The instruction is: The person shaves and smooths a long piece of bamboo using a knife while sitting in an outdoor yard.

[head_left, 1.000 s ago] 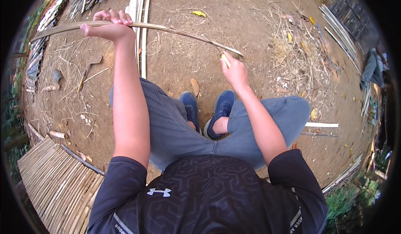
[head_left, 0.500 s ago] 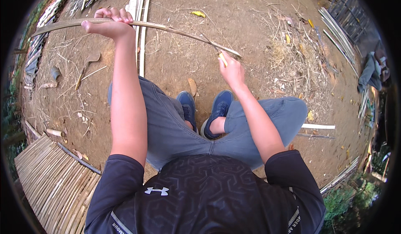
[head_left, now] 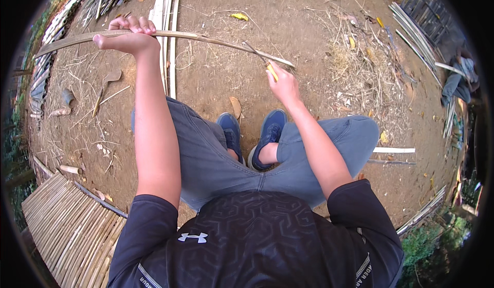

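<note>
Head view: long, curved tan bamboo strip noted fwd of blue L shoe, held in L hand, fingers curled over, thumb apart; yellow-handled metal knife gripped fwd-R of shoe by R hand, fingers closed, blade across strip.

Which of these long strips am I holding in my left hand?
The brownish, bowed bamboo strip, running through your left hand toward the yellow-handled knife in your right hand; the paler, straighter strips beneath it lie on the ground.
</note>
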`<act>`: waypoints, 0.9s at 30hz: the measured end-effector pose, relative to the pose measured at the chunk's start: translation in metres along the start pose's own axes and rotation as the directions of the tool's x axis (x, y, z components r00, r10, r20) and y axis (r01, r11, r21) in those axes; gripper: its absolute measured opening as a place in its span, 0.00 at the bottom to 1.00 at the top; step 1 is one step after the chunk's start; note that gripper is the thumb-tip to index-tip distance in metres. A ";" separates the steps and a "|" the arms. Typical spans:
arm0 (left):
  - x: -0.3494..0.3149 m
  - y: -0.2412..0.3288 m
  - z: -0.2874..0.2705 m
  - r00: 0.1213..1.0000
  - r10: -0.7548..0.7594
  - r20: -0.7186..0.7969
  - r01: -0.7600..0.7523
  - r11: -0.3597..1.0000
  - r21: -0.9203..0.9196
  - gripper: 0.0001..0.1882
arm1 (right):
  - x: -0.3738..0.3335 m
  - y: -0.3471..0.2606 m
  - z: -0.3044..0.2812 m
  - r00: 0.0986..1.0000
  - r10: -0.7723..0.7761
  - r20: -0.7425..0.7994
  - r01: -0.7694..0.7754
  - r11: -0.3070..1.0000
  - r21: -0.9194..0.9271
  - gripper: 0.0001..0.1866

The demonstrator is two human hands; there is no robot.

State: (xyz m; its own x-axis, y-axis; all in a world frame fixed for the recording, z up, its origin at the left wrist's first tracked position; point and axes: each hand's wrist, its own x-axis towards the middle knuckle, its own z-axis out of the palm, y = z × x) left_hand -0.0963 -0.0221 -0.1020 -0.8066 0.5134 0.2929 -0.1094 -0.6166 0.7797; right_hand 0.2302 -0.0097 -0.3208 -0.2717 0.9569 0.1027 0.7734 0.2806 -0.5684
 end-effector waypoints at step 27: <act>-0.001 -0.004 0.008 1.000 0.008 -0.030 -0.009 1.000 -0.027 0.44 | 0.000 0.056 0.039 0.950 0.310 0.038 -0.312 0.948 0.063 0.16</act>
State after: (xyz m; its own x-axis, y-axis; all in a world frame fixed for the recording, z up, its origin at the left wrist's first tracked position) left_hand -0.0907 -0.0151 -0.1007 -0.8248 0.4899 0.2823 -0.1175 -0.6369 0.7620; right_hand 0.2508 0.0026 -0.3847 -0.0401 0.9931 -0.1101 0.7822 -0.0373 -0.6219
